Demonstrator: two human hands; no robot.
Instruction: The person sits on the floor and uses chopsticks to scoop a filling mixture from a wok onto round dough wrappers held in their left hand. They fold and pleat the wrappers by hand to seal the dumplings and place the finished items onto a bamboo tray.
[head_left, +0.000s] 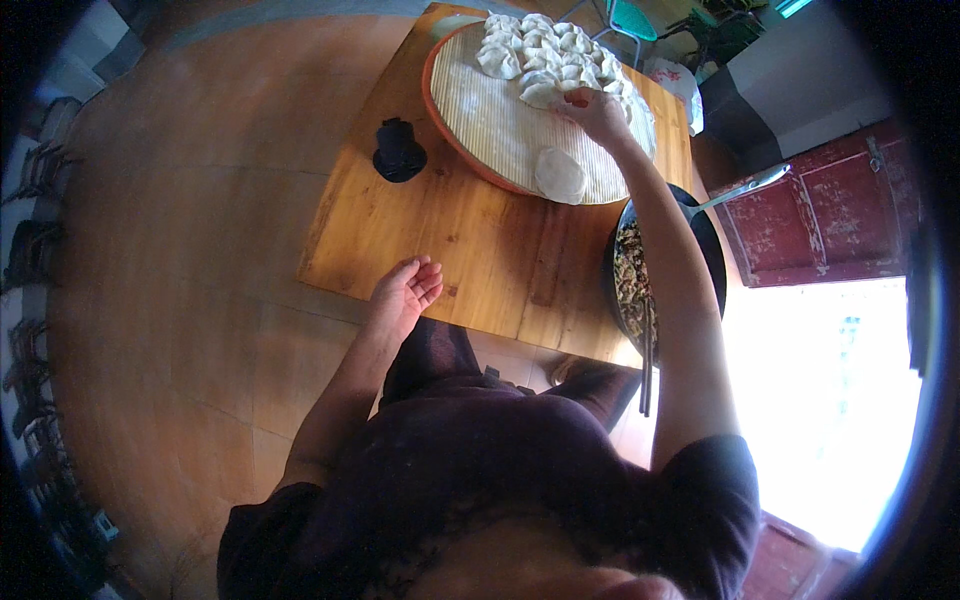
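My right hand (596, 118) reaches over a round ribbed tray (480, 112) with an orange rim. Its fingertips touch the right end of a folded dumpling (539, 95) at the near side of a cluster of dumplings (541, 54). Whether they grip it is hidden by the hand. A flat round dough wrapper (561, 175) lies by itself near the tray's front edge. Over the front left edge of the wooden table, my left hand (409, 289) is empty, palm turned up and fingers loosely curled.
Under my right forearm, a dark pan (709, 240) holds chopped filling (631, 270). Chopsticks (646, 360) and a metal-handled utensil (742, 186) jut over its rim. A black object (399, 150) stands on the wooden table (480, 262). A green-seated chair (631, 20) is beyond.
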